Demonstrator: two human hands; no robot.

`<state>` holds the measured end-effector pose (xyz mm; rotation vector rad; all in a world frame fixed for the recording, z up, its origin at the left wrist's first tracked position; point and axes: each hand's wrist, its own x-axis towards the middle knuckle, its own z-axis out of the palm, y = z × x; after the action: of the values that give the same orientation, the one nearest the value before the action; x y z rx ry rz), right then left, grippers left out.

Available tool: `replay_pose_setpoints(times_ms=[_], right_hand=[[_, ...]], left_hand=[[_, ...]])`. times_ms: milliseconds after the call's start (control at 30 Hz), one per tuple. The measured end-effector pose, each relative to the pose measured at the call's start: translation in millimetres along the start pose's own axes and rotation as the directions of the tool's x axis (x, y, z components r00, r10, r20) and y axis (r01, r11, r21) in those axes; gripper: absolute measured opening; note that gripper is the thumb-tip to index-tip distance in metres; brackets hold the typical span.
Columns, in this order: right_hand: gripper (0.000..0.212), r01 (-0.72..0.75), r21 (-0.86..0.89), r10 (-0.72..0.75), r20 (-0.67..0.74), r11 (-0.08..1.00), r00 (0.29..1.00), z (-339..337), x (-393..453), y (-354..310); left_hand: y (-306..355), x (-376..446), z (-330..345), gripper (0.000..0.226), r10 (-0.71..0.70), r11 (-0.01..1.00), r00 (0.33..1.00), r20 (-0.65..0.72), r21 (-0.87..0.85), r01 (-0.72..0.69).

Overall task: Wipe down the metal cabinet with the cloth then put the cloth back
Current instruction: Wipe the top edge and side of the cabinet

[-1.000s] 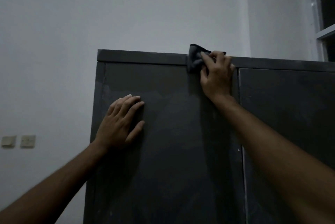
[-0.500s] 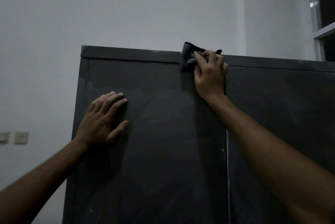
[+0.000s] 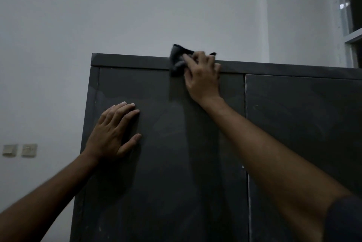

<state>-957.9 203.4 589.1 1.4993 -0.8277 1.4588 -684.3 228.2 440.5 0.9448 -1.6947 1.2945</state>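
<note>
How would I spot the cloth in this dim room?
Find the tall dark metal cabinet against the pale wall. Along its top front edge, the right hand grips a small crumpled dark cloth, the only soft thing poking above the cabinet's straight top line.

The metal cabinet [image 3: 195,143] filling the lower frame is dark charcoal grey, streaked with paler dusty smears. The cloth [image 3: 177,59] at its top edge is dark grey. The wall [image 3: 117,6] behind is plain pale grey-white, with two beige switch plates [image 3: 19,150] at lower left.
</note>
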Motion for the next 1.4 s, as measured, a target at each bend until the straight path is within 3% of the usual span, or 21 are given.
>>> replay_pose_setpoints(times_ms=[100, 167, 267, 367, 467, 533, 600, 667, 733, 800, 900, 967, 1067, 1133, 1200, 1267, 1300, 1333, 1400], right_hand=[[0.039, 0.308, 0.066, -0.312, 0.054, 0.949, 0.949, 6, -20, -19], [0.038, 0.403, 0.053, -0.405, 0.049, 0.914, 0.913, 2, -28, -1], [0.04, 0.166, 0.01, -0.166, -0.019, 0.986, 0.986, 0, -18, 18], [0.04, -0.023, 0.026, 0.024, -0.04, 0.999, 0.999, 10, 1, -12], [0.039, 0.135, 0.105, -0.137, 0.013, 0.985, 0.991, 23, 0, -58], [0.039, 0.342, 0.136, -0.355, 0.089, 0.93, 0.93, 26, -8, -70], [0.039, 0.451, 0.133, -0.466, 0.118, 0.882, 0.877, 21, -4, -63], [0.037, 0.397, 0.097, -0.404, 0.067, 0.913, 0.912, 18, 6, -50], [0.038, 0.239, 0.095, -0.239, -0.01, 0.966, 0.971, 19, 6, -41], [0.04, 0.192, 0.095, -0.189, -0.045, 0.977, 0.981, 20, -8, -39], [0.039, 0.415, 0.125, -0.421, 0.022, 0.901, 0.907, 12, -33, -20], [0.038, 0.468, 0.096, -0.473, 0.047, 0.879, 0.88, 1, -31, 7], [0.039, 0.178, 0.035, -0.178, 0.006, 0.983, 0.984, -10, -18, 38], [0.04, 0.035, 0.027, -0.034, -0.034, 0.999, 0.999, -12, -21, 40], [0.04, 0.17, 0.031, -0.171, 0.011, 0.985, 0.985, -13, -37, 38], [0.04, 0.406, 0.061, -0.41, 0.101, 0.912, 0.906, -20, -53, 52], [0.038, 0.459, 0.058, -0.463, 0.121, 0.886, 0.878, -25, -52, 64], [0.037, 0.446, 0.036, -0.447, 0.119, 0.894, 0.887, -30, -45, 77], [0.038, 0.262, -0.029, -0.259, 0.07, 0.965, 0.963, -39, -27, 97]], left_hand=[[0, -1, -1, 0.07, 0.006, 1.0, 1.0, -0.015, 0.001, -0.006], [0, -1, 0, 0.07, 0.006, 1.0, 1.0, -0.016, 0.003, -0.006], [-1, -1, 1, 0.07, 0.001, 1.0, 1.0, -0.008, -0.005, -0.001], [-2, 0, 2, 0.07, 0.003, 1.0, 1.0, -0.008, -0.007, -0.003], [-3, -1, 1, 0.069, 0.01, 1.0, 1.0, -0.021, -0.007, -0.01], [-5, -2, 2, 0.068, 0.015, 1.0, 1.0, -0.024, -0.011, -0.015], [-5, -2, 2, 0.068, 0.016, 1.0, 1.0, -0.027, -0.012, -0.016], [-5, -3, 3, 0.067, 0.02, 1.0, 0.999, -0.038, -0.019, -0.021], [-6, -3, 3, 0.067, 0.02, 0.999, 0.999, -0.045, -0.03, -0.021], [-7, -3, 3, 0.067, 0.014, 0.999, 0.999, -0.043, -0.032, -0.015], [-7, -4, 3, 0.067, 0.014, 0.999, 0.999, -0.042, -0.036, -0.015], [-6, -3, 3, 0.067, 0.015, 0.999, 0.999, -0.042, -0.036, -0.017], [-7, -3, 3, 0.068, 0.013, 0.999, 0.999, -0.033, -0.035, -0.014], [-7, -3, 4, 0.068, 0.012, 0.999, 0.999, -0.03, -0.033, -0.013], [-7, -3, 3, 0.069, 0.012, 0.999, 1.0, -0.024, -0.031, -0.013], [-7, -4, 2, 0.069, 0.011, 0.999, 1.0, -0.016, -0.031, -0.011], [-7, -4, 2, 0.069, 0.01, 0.999, 1.0, -0.015, -0.031, -0.01], [-6, -4, 2, 0.069, 0.008, 0.999, 1.0, -0.014, -0.032, -0.008], [-5, -3, 1, 0.069, 0.008, 1.0, 1.0, -0.014, -0.027, -0.009]])
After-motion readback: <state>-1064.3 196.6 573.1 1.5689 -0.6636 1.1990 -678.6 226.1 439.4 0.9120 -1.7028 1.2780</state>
